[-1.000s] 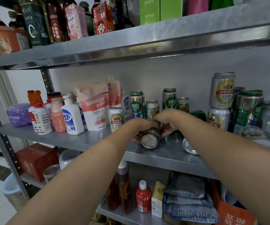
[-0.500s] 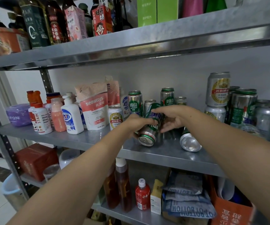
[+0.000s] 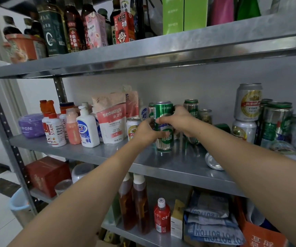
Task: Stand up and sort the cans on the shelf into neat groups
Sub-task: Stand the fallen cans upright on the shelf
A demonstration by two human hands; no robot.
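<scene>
Hands are both gripping the tall green can (image 3: 163, 111): left hand (image 3: 148, 130) low, right hand (image 3: 178, 120) higher. It is standing upright, seemingly resting on the middle shelf (image 3: 140, 157). The right forearm is hovering near a toppled can (image 3: 214, 161), risking rolling it off the edge.

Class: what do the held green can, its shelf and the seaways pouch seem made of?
Likely: green can, thin aluminium, glossy print, bare silvery base band; shelf, steel sheet, grey with blurred reflections; seaways pouch, plastic film, creased top.
</scene>
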